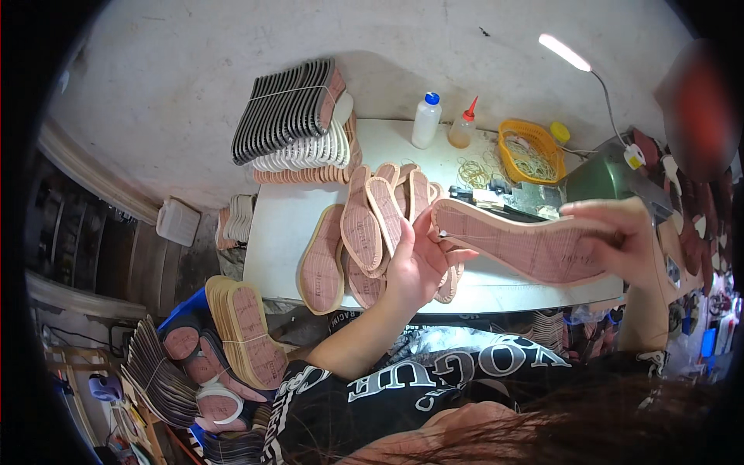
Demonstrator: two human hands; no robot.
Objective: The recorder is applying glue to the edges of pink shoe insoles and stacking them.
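A shoe insole [527,242] with a pinkish, printed face and a pale edge is stretched out between my two hands above the table's front. My left hand [418,263] has its fingers about the left end of this insole, with the thumb raised beside it. Near those fingers a small white bit sits on the insole's face, too small to name. Around the right end, my right hand [632,240] is closed, fingers over the far edge and thumb on the face. To the left of my left hand lies a loose pile of similar insoles [360,225], partly hidden by that hand.
Tied stacks of insoles [287,108] stand at the table's back left. Behind are a white bottle [427,122], a red-tipped bottle [463,129] and a yellow basket [508,155] of elastic bands. A lamp [564,52] hangs at right. A blue crate [186,308] of bundled insoles stands lower left.
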